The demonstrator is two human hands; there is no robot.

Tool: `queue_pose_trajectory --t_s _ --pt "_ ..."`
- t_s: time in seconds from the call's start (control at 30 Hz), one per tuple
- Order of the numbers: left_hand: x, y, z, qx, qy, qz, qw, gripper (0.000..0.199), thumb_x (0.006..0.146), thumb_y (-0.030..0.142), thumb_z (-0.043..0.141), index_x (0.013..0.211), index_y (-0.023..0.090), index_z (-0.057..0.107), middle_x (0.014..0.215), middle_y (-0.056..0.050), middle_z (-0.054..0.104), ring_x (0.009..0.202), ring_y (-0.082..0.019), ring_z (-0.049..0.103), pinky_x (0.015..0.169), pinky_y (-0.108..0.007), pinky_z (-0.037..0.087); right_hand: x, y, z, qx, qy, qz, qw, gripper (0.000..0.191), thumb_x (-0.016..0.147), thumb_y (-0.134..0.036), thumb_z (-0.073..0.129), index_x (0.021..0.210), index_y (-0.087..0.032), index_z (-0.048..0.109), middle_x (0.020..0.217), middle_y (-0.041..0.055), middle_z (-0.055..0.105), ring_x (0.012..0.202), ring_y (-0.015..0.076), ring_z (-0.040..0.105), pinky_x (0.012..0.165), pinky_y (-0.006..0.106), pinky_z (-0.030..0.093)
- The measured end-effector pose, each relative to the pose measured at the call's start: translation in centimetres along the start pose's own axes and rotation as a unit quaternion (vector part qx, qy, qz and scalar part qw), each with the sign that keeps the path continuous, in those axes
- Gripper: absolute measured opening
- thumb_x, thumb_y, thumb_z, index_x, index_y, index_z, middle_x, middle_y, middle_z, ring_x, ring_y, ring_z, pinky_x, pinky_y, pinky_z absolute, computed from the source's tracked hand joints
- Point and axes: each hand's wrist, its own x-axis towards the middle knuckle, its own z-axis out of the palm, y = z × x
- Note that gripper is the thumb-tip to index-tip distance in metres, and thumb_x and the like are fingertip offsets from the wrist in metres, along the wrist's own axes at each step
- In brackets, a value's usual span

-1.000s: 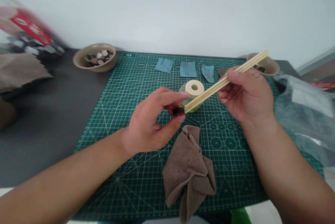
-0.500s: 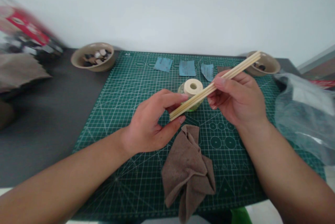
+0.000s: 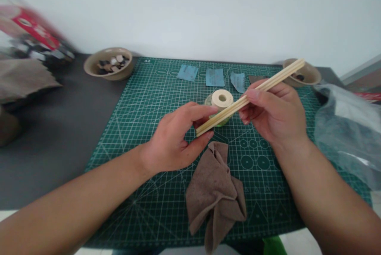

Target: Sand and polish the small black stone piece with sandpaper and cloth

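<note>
Head view: left hand (image 3: 175, 138) and right hand (image 3: 275, 114) clamping fingers on pale wooden sticks (image 3: 229, 111), crossing before a green glass jar (image 3: 222, 121).

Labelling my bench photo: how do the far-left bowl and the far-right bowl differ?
The left bowl is fully in view, while the right bowl has the wooden sticks crossing in front of it. The left bowl shows a heap of dark and pale pieces; the right bowl only a few dark ones. Both are round, tan, near the far corners of the green cutting mat.
</note>
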Motion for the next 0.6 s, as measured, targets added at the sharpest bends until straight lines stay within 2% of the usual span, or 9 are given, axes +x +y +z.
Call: queue_pose_trajectory --t_s 0.17,0.33,0.5,0.6 --pt "-0.08 0.01 0.03 -0.011 0.005 -0.007 1.0 0.055 0.081 0.002 0.069 0.131 0.015 0.053 0.096 -0.003 0.065 0.079 -0.013 0.061 0.07 -0.027 0.053 0.17 0.06 -0.34 0.009 0.022 -0.021 0.999 0.007 0.078 -0.021 0.076 0.074 -0.019 0.072 0.056 -0.004 0.069 0.04 0.0093 0.059 0.037 0.019 0.049" --pt "-0.08 0.05 0.07 0.012 0.002 -0.004 1.0 0.054 0.081 0.002 0.071 0.131 0.013 0.053 0.09 -0.001 0.064 0.075 -0.011 0.061 0.069 -0.024 0.053 0.02 0.2 -0.07 -0.008 -0.016 -0.02 1.0 0.005 0.077 -0.017 0.075 0.073 -0.019 0.073 0.058 -0.0028 0.069 0.042 0.012 0.062 0.036 0.021 0.049" --pt "-0.15 0.07 0.05 0.013 0.02 0.0 1.0 0.06 0.078 0.001 0.073 0.133 0.014 0.053 0.098 -0.002 0.067 0.08 -0.01 0.063 0.073 -0.022 0.056 0.22 0.09 -0.4 -0.005 0.034 -0.037 0.999 0.008 0.079 -0.016 0.072 0.072 -0.02 0.072 0.055 -0.0042 0.067 0.04 0.0093 0.059 0.037 0.019 0.048" --pt "-0.15 0.11 -0.03 0.021 0.022 0.003 1.0 0.06 0.077 0.003 0.074 0.133 0.015 0.054 0.096 -0.002 0.068 0.078 -0.011 0.064 0.071 -0.022 0.056 0.12 0.21 -0.32 -0.008 0.018 -0.035 0.999 0.007 0.079 -0.016 0.073 0.073 -0.02 0.072 0.056 -0.0043 0.068 0.041 0.0099 0.06 0.037 0.02 0.048"
